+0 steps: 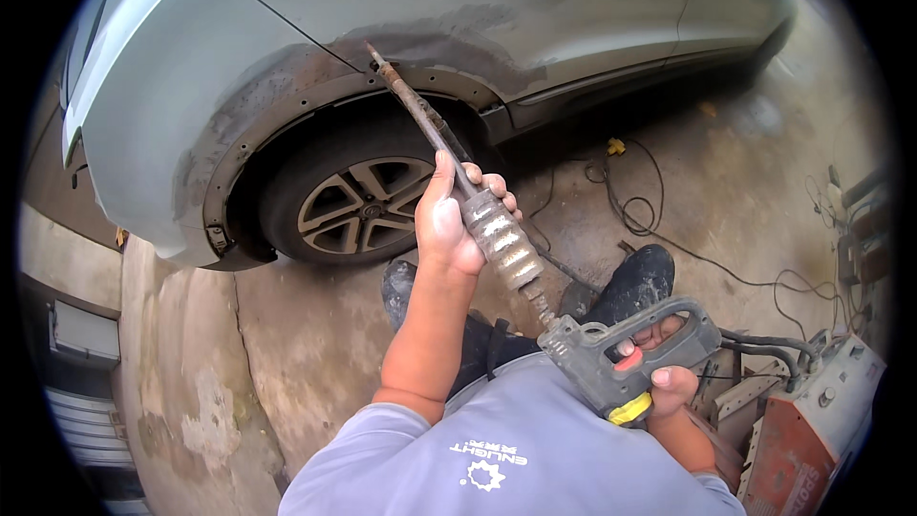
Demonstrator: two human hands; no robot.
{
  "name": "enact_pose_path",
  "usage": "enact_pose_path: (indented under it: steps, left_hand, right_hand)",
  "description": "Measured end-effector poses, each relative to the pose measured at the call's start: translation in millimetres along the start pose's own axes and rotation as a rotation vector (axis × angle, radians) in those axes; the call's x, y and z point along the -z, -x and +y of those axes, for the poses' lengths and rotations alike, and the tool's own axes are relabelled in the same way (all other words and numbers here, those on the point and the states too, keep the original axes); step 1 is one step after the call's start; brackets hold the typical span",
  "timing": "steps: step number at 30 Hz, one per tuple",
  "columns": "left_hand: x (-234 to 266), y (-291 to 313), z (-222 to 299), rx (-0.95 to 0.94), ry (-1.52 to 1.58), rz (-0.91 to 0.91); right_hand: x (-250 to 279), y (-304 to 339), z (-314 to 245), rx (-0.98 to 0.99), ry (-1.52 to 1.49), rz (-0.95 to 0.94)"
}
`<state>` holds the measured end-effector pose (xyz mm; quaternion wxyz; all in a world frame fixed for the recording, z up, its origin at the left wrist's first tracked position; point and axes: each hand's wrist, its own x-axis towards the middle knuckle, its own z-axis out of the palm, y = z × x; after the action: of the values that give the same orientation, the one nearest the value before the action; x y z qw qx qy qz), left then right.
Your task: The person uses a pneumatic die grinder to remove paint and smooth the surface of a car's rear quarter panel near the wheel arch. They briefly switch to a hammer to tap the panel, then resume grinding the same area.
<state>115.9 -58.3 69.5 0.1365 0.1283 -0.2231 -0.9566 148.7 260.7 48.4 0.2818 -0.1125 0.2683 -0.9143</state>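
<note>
I hold a long dent puller (417,113) slanting up from my body to the car. My left hand (449,229) is closed round its shaft, at the upper end of the ribbed sliding weight (501,239). My right hand (669,382) grips the black gun-shaped handle (611,363), fingers through its loop beside a red trigger (628,359). The thin tip lies at the sanded, brownish patch (439,43) above the wheel arch; whether it touches the metal I cannot tell. Below is the car's wheel (366,203) with light spokes.
The silver-grey car (573,10) spans the far side. A black cable (659,191) loops over the concrete floor (315,325) to the right. Beside my right arm stands a red and grey machine (812,420), with thick black hoses (764,344) running to the handle. My dark boots (640,277) are below the tool.
</note>
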Motion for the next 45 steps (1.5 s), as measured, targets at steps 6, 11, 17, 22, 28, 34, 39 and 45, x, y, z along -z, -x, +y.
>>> enact_pose_path:
  steps: [6, 11, 17, 22, 28, 34, 39, 45]
  left_hand:
    - [-12, -14, 24, 0.009, -0.049, -0.001]
    - [-10, -9, 10, 0.008, -0.061, 0.04]
    - [-10, 16, -4, -0.039, -0.035, 0.007]
    - [26, -8, -23, 0.012, 0.632, -0.785]
    - [21, 12, -7, -0.042, 0.094, -0.206]
    - [16, 11, -5, -0.089, -0.199, 0.083]
    - [14, 11, -1, -0.062, -0.199, 0.063]
    - [13, 9, -2, -0.046, -0.178, 0.05]
  right_hand:
    - [1, -2, 4, 0.053, 0.037, 0.035]
    - [14, 1, 3, 0.02, 0.054, -0.002]
    - [25, -3, 3, -0.064, 0.015, -0.12]
    - [35, -5, 5, -0.134, 0.035, -0.137]
    - [26, -6, 2, -0.112, 0.033, -0.074]
    - [29, -8, 5, -0.117, 0.013, -0.141]
    - [36, -7, 6, -0.098, 0.02, -0.157]
    - [39, -7, 7, -0.081, 0.043, -0.185]
